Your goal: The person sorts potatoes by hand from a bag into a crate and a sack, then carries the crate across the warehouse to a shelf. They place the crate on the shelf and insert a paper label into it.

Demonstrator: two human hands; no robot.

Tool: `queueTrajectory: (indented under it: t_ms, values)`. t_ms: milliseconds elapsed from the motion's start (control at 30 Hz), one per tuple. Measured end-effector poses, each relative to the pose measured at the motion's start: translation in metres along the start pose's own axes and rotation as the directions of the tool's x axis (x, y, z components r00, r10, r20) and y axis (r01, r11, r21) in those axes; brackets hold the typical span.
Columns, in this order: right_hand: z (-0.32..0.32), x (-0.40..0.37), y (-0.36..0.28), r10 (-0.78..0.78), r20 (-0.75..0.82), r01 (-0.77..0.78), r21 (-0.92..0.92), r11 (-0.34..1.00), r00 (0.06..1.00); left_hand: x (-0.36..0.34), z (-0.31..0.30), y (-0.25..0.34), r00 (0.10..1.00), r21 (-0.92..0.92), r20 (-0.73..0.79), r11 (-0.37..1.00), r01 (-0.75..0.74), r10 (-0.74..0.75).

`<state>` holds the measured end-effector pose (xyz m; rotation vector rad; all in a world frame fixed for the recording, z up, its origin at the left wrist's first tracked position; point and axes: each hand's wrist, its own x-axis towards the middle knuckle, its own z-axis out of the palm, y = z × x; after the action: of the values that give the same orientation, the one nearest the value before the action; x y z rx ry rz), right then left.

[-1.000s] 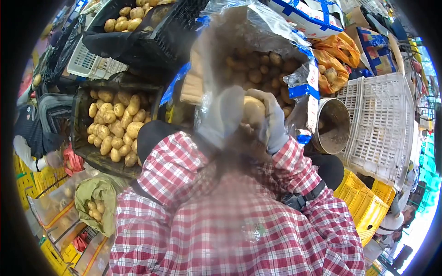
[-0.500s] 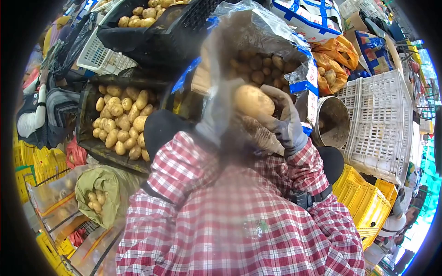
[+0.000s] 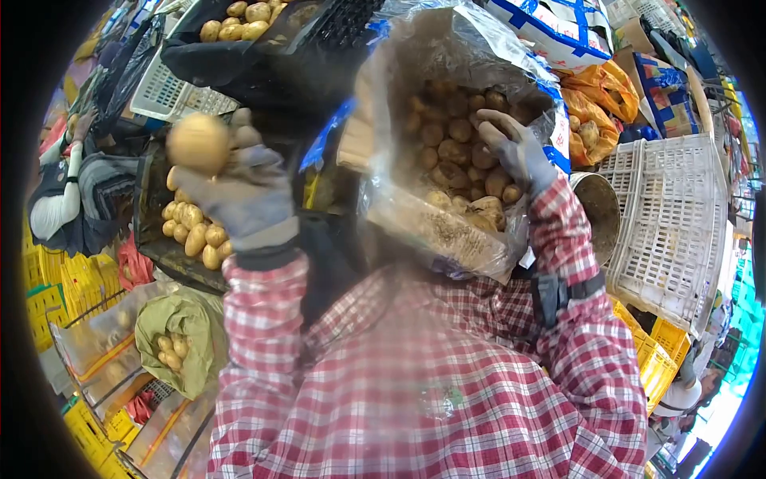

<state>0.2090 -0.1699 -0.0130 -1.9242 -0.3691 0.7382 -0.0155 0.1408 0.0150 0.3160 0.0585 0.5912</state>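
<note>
Holding a round tan potato (image 3: pixel 198 144) over a black plastic crate (image 3: pixel 146 209).
Left hand (image 3: pixel 243 195) fingers grasp it by the tips, so it could slip; right hand (image 3: pixel 515 148) fingers lie spread in a clear plastic sack (image 3: pixel 447 56).

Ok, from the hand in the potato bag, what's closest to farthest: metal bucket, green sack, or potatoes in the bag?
1. Potatoes in the bag: right by the right hand, at its fingers.
2. Metal bucket: just lower right of it.
3. Green sack: far away, low on the left.
</note>
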Motion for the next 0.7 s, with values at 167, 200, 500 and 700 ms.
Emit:
queueTrajectory:
  t_ms: [167,200,500,700]
  values:
    - [0.02,0.101,0.085,0.073,0.173,0.015,-0.459,0.888,0.982,-0.005,0.043,-0.079,0.875,0.086,0.016,0.873,0.48,-0.483]
    - [0.035,0.117,0.103,0.053,0.207,0.075,-0.564,0.823,0.977,-0.012,0.041,-0.104,0.787,0.209,-0.051,0.764,0.61,-0.615]
    - [0.153,0.182,0.196,0.336,0.37,0.14,-0.825,0.547,0.866,0.004,-0.001,-0.164,0.705,0.92,-0.151,0.163,0.357,-0.693]
    - [0.104,0.161,0.154,0.211,0.399,-0.129,-0.222,0.966,0.892,0.028,0.009,-0.154,0.516,0.475,-0.389,0.314,0.822,-0.763]
